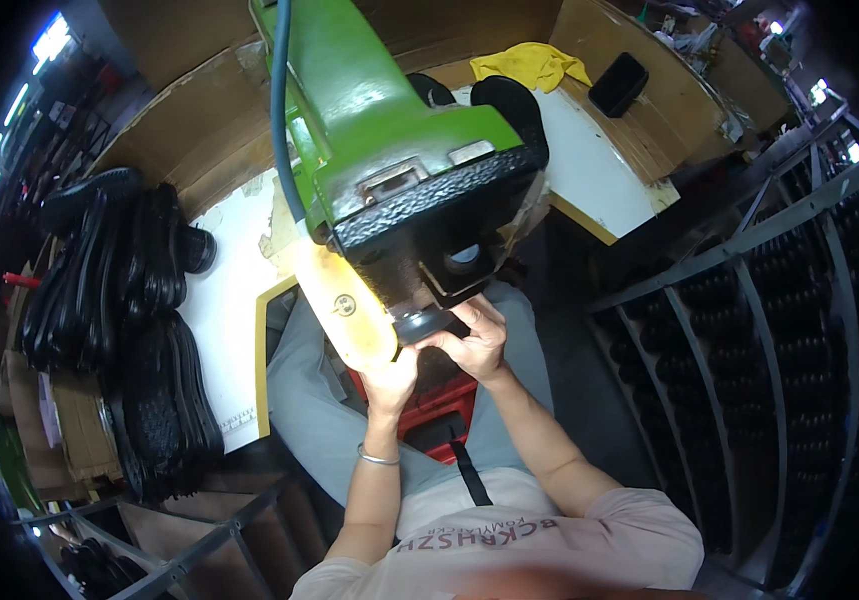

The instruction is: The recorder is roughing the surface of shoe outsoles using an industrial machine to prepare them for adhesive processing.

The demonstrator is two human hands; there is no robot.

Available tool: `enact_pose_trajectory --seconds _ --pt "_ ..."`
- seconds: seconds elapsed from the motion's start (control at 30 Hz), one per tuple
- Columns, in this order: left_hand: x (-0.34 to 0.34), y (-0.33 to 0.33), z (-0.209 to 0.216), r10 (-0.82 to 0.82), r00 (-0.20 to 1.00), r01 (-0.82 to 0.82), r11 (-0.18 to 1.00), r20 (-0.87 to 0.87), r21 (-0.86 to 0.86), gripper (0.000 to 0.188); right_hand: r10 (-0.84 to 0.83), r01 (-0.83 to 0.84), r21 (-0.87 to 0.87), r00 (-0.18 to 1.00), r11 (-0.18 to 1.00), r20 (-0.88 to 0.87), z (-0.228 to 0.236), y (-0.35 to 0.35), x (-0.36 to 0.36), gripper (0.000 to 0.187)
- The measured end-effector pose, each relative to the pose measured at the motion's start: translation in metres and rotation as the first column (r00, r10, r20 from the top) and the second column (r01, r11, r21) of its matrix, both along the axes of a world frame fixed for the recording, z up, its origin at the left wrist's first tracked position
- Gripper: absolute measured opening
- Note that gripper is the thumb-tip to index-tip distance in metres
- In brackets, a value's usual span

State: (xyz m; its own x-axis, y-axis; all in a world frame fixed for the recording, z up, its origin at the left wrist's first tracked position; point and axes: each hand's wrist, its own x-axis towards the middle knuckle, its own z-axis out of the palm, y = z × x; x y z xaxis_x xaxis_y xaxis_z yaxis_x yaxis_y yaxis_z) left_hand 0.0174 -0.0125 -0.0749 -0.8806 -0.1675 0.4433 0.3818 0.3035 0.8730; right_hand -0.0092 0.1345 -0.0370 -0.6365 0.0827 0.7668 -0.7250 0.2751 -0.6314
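Note:
A black shoe sole (423,326) shows only its rounded end under the head of a green machine (399,130); the machine hides the remainder. My left hand (390,378) grips the near left edge of the sole, its thumb at the rim and most fingers out of sight. On the other side, my right hand (474,340) is closed round the sole's right edge, fingers bent beside the machine's dark underside. Just left of both hands is a brightly lit yellow machine cover (344,305).
Black soles (109,270) lie piled on the white table (224,290) at left. A yellow cloth (532,66) and a black pad-like item (618,84) are at the back. Cardboard walls (189,100) rim the table. A metal rack (749,300) of dark soles stands at right.

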Motion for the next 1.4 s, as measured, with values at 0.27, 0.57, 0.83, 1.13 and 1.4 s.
enact_pose_trajectory --seconds 0.27,0.57,0.83,1.13,1.4 --pt "0.006 0.044 -0.006 -0.21 0.977 0.118 0.682 0.038 0.722 0.05 0.377 -0.069 -0.517 0.766 0.853 0.52 -0.109 0.036 -0.002 0.054" --pt "0.008 0.038 -0.003 -0.226 0.973 0.139 0.708 0.036 0.692 0.053 0.103 0.272 -0.51 0.8 0.816 0.592 -0.109 0.078 0.005 0.031" --pt "0.012 0.022 -0.011 -0.267 0.964 0.169 0.592 -0.006 0.788 0.056 -0.359 0.357 0.066 0.878 0.932 0.316 0.028 0.108 0.007 0.039" --pt "0.043 -0.056 -0.014 -0.176 0.972 0.226 0.52 -0.155 0.824 0.055 -0.029 0.025 0.017 0.942 1.0 0.334 0.032 0.034 0.0 0.064" --pt "0.043 -0.02 0.029 -0.119 0.993 0.107 0.913 0.005 0.394 0.059 0.531 0.033 -0.626 0.497 0.779 0.687 -0.148 0.003 0.022 0.094"
